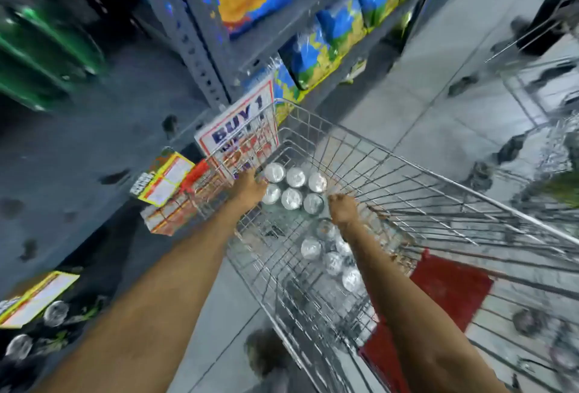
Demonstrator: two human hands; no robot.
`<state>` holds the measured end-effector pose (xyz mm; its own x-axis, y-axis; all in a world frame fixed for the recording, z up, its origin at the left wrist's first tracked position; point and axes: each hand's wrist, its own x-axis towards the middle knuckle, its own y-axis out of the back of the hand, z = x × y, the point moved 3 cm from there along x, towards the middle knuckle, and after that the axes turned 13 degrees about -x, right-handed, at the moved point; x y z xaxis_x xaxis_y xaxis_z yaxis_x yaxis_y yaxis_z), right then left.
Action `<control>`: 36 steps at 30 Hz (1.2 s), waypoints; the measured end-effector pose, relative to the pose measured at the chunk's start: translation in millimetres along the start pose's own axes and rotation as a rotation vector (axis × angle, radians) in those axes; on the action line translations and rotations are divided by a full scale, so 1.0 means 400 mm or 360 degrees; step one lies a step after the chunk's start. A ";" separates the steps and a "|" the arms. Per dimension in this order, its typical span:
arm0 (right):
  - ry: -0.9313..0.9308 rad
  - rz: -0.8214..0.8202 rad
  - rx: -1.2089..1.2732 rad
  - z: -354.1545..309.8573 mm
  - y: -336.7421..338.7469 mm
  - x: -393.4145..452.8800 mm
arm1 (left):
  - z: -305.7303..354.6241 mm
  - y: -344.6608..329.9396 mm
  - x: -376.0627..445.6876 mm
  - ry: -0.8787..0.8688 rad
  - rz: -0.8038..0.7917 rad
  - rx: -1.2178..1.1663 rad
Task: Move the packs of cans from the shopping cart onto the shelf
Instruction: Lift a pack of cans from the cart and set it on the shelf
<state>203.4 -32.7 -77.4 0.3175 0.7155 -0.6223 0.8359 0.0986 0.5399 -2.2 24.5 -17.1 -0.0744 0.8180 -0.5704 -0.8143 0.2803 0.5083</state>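
A pack of silver-topped cans (294, 187) sits at the far end of the wire shopping cart (438, 192). My left hand (249, 187) grips its left side and my right hand (343, 206) grips its right side. A second pack of cans (332, 259) lies nearer to me in the cart, partly hidden by my right forearm. The dark shelf (94, 154) stands to the left, with green cans (40, 48) on an upper level and several silver can tops (54, 312) at its lower left. The frame is blurred.
A "BUY 1" sign (241, 129) leans by the cart's far left corner. Orange and yellow boxes (169, 192) lie on the shelf beside the cart. Blue snack bags (329, 41) fill the rack ahead. Another wire cart (539, 85) stands at the right.
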 end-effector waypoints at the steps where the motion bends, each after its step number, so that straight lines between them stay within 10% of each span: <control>1: -0.0030 -0.0064 -0.0024 -0.005 -0.008 0.017 | -0.011 -0.014 0.027 0.0073 -0.0010 -0.0015; 16: -0.0281 -0.0042 0.0180 -0.020 -0.075 0.112 | -0.058 -0.095 0.117 0.0416 0.0410 -0.0501; 36: 0.0503 0.0658 0.0232 -0.353 0.244 -0.327 | 0.177 0.250 -0.334 -0.0388 0.0823 -0.0726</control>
<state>180.2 -19.0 136.6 0.5018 0.8498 -0.1615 0.7303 -0.3162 0.6055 -32.8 -21.1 155.6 -0.4275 0.8927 -0.1429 -0.8724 -0.3658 0.3242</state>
